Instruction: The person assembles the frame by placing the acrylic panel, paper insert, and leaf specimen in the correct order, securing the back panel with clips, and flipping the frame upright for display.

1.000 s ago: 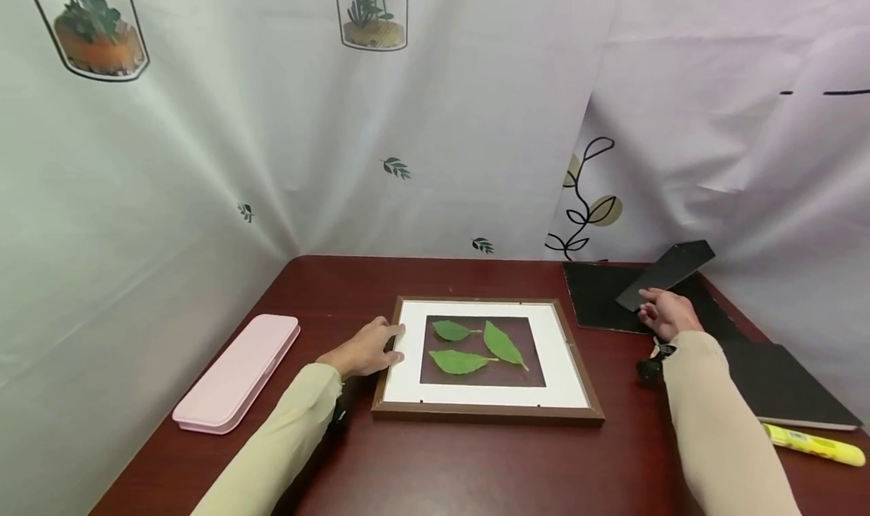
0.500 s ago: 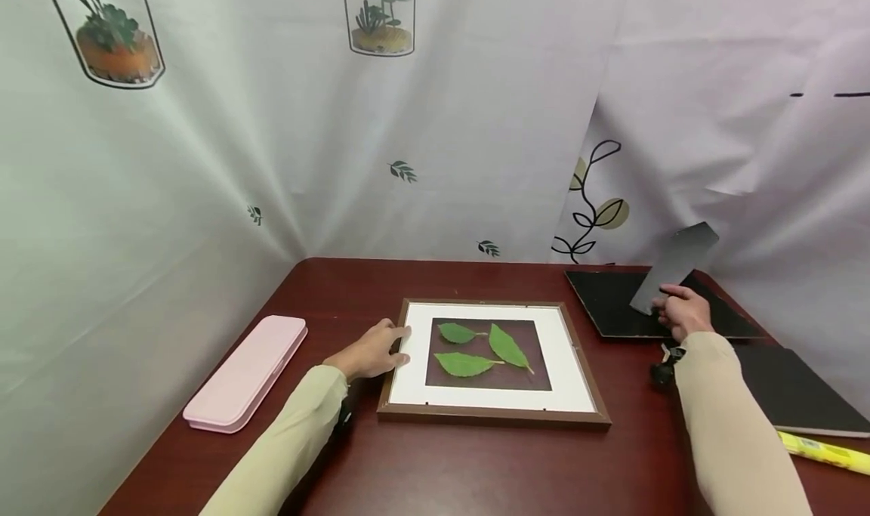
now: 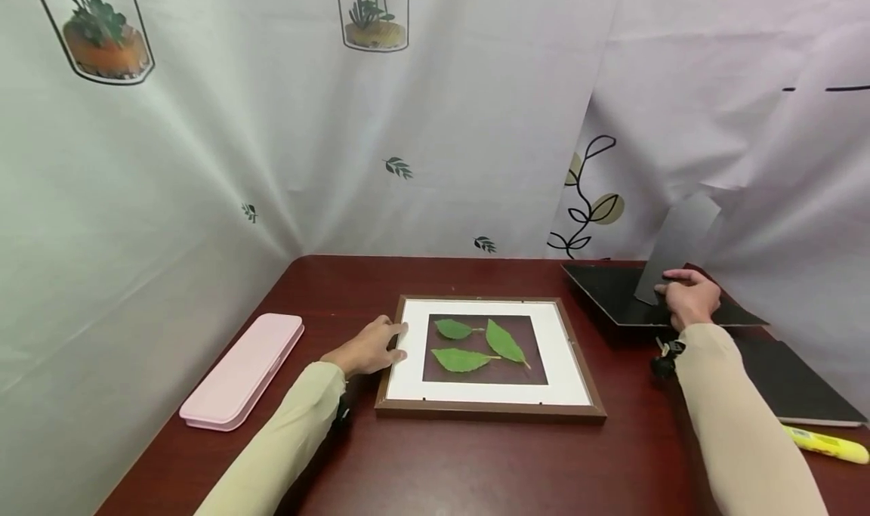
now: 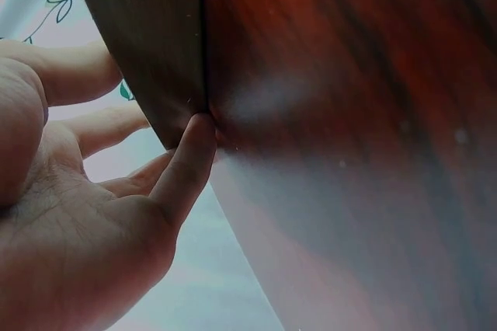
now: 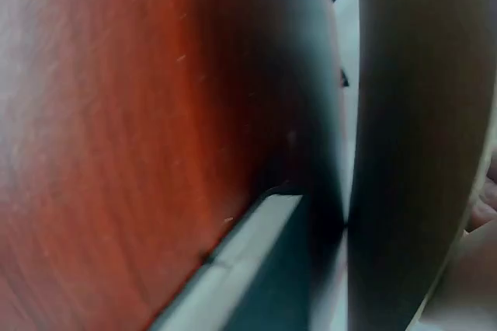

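Note:
On the table lies a brown picture frame with a white mat and three green leaves in the dark middle. My left hand grips its left edge; in the left wrist view the fingers meet the frame's side. At the back right, my right hand holds a black frame backing board by its fold-out stand. That board is tilted, its front edge raised off the table. Its brown underside fills much of the right wrist view, hiding most of the fingers.
A pink case lies at the left. Under my right forearm is a black flat book or pad with a pale edge, and a yellow marker-like stick is beside it. A printed curtain hangs right behind the table.
My right hand has taken hold of the backing board's stand and raised the board's front edge off the table. The stand now points more upright. My left hand and the picture frame have stayed put.

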Demonstrator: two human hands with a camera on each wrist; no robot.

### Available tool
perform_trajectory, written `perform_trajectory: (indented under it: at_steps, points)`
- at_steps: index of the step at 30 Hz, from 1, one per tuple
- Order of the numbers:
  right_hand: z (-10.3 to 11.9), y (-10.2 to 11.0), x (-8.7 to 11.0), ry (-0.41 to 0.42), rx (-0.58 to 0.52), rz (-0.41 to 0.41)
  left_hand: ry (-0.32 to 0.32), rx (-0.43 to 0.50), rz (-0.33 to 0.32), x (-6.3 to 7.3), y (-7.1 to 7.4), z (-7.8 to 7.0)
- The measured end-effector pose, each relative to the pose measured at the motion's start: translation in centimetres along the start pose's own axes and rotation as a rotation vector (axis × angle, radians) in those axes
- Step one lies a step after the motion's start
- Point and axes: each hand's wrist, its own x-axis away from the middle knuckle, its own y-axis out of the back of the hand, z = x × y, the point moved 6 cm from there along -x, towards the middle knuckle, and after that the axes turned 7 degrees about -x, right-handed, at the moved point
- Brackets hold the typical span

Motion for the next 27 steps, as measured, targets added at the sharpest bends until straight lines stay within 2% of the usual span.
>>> perform_trajectory:
  at_steps: [9, 16, 22, 27]
  points:
    - [2.5, -0.9, 1.3, 0.069, -0.081, -0.012, -0.008, -0.018, -0.002, 0.0, 0.1, 0.0]
    - [3.1, -1.6, 2.1, 0.185, -0.010, -0.023, -0.014, -0.021, -0.006, 0.0, -0.1, 0.1]
    - [3.8, -3.1, 3.5, 0.284, 0.081, -0.009, -0.045, -0.038, -0.063, 0.2, 0.1, 0.0]
    - [4.8, -4.2, 4.9, 0.337, 0.094, 0.011, -0.064, -0.094, -0.134, 0.3, 1.1, -0.5]
